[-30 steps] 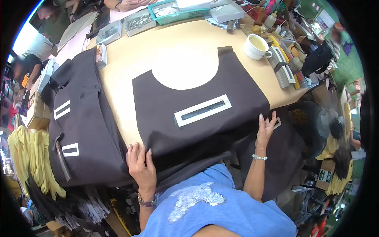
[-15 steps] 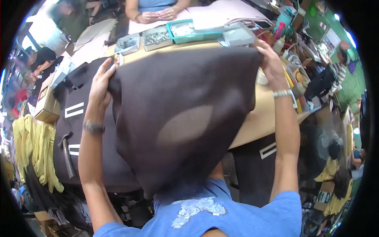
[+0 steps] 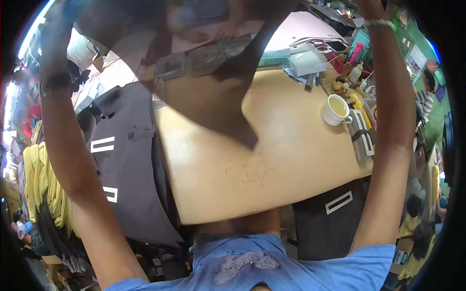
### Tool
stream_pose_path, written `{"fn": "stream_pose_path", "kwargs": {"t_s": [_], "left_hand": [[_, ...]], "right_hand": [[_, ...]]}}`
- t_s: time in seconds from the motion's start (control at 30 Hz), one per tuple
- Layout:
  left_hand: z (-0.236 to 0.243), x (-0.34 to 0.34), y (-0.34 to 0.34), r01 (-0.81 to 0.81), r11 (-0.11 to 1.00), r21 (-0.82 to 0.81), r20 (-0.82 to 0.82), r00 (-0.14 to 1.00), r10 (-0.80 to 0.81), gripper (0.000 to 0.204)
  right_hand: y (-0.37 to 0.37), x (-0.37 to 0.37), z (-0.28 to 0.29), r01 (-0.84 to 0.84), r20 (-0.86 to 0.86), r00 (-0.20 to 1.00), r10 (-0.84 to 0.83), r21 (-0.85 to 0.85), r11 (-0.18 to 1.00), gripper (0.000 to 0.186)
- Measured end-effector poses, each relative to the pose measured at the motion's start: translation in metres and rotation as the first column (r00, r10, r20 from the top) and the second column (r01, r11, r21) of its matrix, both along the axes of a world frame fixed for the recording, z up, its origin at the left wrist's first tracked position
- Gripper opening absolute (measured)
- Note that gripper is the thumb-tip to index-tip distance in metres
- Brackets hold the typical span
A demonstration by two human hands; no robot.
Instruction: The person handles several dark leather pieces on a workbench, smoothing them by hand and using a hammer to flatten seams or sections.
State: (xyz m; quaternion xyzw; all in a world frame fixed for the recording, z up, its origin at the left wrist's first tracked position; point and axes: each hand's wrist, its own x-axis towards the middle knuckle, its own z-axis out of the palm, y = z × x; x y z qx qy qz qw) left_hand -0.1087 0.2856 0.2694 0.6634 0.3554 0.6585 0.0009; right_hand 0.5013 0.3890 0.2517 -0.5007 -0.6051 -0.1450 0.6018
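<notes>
A dark brown fabric piece (image 3: 223, 106) is raised high at the top, blurred and looking see-through, with a curved edge and a pointed corner. My left hand (image 3: 58, 26) is high at upper left beside it, its fingers smeared and dark. My right hand (image 3: 374, 8) is at the top edge on the right, fingers mostly cut off. Below, the tan tabletop (image 3: 262, 140) shows faint pen marks. A stack of dark pieces with white rectangular frames (image 3: 131, 179) covers the table's left side. Another framed dark piece (image 3: 325, 233) lies lower right, past the table's front edge.
A white cup (image 3: 334, 112) of pale liquid stands by a strapped bundle of strips (image 3: 359, 136), amid tools and bottles at right. Pale boxes (image 3: 303, 63) line the back. Yellow material (image 3: 43, 184) hangs at left. A co-worker's hands show blurred beyond the raised fabric.
Both my hands have risen from the table's front to the top of the view, lifting the fabric off the tabletop. The tabletop and cup are now uncovered.
</notes>
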Motion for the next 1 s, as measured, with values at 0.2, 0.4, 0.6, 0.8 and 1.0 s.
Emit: {"fn": "stream_pose_path", "kwargs": {"t_s": [0.2,0.4,0.6,0.8,1.0], "left_hand": [[-0.041,0.002,-0.087,-0.319,0.907,0.275,-0.419,0.809,0.412,0.030],[-0.171,0.064,-0.155,0.075,0.878,-0.472,0.044,0.997,-0.062,0.044],[-0.266,0.072,-0.244,0.329,0.509,-0.796,0.289,0.944,-0.159,0.057],[-0.290,0.097,-0.298,0.518,0.214,-0.829,0.492,0.855,-0.163,0.064],[-0.287,0.105,-0.245,0.294,0.219,-0.930,0.218,0.924,-0.315,0.047]], "right_hand": [[-0.108,-0.007,-0.035,0.084,0.157,0.985,-0.076,-0.047,0.995,0.035],[-0.222,-0.057,-0.171,-0.270,-0.130,0.962,0.242,-0.284,0.920,0.054],[-0.318,-0.054,-0.265,-0.358,-0.320,0.924,0.208,-0.535,0.765,0.056],[-0.380,-0.048,-0.283,-0.201,-0.141,0.979,0.148,-0.798,0.568,0.063],[-0.310,-0.080,-0.259,-0.172,-0.119,0.978,0.169,-0.921,0.350,0.078]]}}
